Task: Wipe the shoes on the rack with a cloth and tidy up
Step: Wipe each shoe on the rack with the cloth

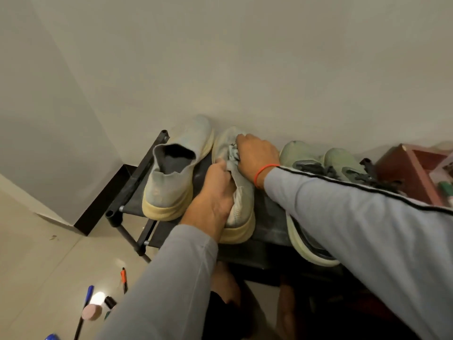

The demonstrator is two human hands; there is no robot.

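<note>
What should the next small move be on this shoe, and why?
Probably draw the cloth back from the toe toward the heel. The right hand presses it near the front of the second shoe, and the left hand grips that shoe at its opening, so it looks steadied for a stroke.

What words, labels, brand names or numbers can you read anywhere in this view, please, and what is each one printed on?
None can be read.
Left slip-on shoe: a faint mark on its heel, too blurred to read.
Shoe being wiped: no print shows; the left hand grips it and the right hand holds the cloth to it.
Green laced shoes: no print visible.
Pens on the floor: too small to tell.
</note>
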